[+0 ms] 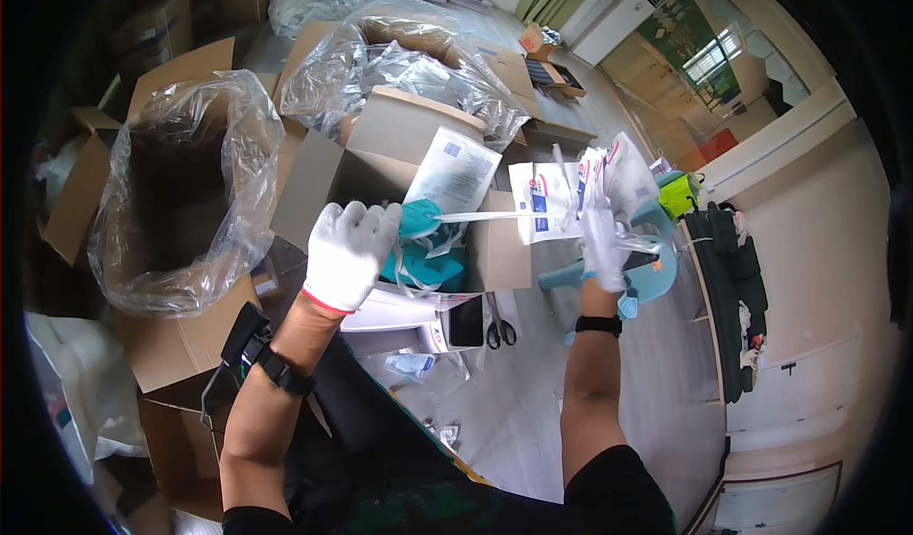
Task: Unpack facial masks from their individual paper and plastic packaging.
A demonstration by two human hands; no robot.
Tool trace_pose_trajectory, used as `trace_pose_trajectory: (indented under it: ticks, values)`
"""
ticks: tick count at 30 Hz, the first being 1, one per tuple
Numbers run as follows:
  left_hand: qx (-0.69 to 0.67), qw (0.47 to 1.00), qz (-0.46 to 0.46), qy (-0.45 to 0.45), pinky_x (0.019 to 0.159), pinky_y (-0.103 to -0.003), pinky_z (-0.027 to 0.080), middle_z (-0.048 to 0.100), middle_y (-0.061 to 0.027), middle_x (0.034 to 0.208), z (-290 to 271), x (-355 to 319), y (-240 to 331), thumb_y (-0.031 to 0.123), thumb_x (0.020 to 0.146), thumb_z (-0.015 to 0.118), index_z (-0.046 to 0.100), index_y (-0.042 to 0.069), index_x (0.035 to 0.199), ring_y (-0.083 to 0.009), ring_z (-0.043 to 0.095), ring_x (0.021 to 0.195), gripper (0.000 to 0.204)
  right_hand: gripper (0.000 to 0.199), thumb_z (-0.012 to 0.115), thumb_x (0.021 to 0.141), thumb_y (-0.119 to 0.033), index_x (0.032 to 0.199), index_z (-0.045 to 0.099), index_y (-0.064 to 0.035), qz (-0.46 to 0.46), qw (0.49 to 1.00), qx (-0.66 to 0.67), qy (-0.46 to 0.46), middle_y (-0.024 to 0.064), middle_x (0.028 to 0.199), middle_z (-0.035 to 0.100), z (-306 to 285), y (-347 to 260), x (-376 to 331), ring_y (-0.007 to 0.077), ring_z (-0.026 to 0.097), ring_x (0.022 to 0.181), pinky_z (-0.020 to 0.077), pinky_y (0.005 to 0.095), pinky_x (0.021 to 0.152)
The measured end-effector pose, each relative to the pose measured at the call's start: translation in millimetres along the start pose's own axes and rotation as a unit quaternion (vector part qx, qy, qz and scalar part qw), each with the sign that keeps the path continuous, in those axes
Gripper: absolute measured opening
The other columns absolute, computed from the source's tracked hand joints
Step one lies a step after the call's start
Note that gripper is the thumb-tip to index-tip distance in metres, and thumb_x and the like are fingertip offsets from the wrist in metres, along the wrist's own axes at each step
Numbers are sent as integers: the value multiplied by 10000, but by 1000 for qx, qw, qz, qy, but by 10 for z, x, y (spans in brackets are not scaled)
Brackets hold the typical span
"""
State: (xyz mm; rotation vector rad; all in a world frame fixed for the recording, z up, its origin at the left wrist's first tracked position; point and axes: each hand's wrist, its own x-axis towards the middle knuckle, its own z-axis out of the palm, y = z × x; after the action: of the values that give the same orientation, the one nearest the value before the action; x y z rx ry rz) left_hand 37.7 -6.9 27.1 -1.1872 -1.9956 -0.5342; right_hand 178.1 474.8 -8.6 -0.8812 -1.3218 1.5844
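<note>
I have my left hand (350,245) curled nearly closed, its fingertips pinching the edge of a teal piece (418,219); my right hand (602,250) is too blurred for me to tell how tightly it is bent, or whether it grips anything. From the left pinch, a white strap (495,216) runs almost straight across toward the right hand, ending among white packets (544,193) that stand just above and beside that hand. As I judge it, the step is drawing the strap out straight, and I would do it best by anchoring the teal piece firmly on the left and pulling level and slowly on the right, since a jerk might tug the piece loose or snag the packets. Directly below and right of the left fingertips, a teal bundle (433,267) with loose white ties lies inside an open carton (502,250), so I would keep those ties clear of the pull. A printed white packet (455,172) leans just above and right of the left grip. Farther out, scissors (500,328) rest below and right of it, and a blue stool (656,283) stands just beyond the right hand.
</note>
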Motion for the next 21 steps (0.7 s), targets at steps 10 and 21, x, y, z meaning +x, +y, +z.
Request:
trace_pose_trajectory:
  ticks: [10, 21]
  values:
    - [-40, 945, -45, -321, 967, -432, 459, 687, -83, 1119, 136, 85, -324, 36, 718, 672, 712, 116, 1155, -287, 626, 1108, 446, 259, 528, 1065, -212, 1246, 594, -39, -96, 987, -26, -124, 83, 1093, 679, 42, -579, -546, 208, 672, 925, 568, 354, 830]
    - [-291, 834, -429, -191, 909, -405, 550, 736, -197, 1069, 1446, 899, -193, 283, 793, 776, 735, 91, 1179, -376, 705, 1002, 433, 413, 658, 980, -70, 1385, 612, -2, -83, 890, -142, -426, 14, 1231, 672, 1455, -506, -861, 90, 616, 1019, 500, 242, 862]
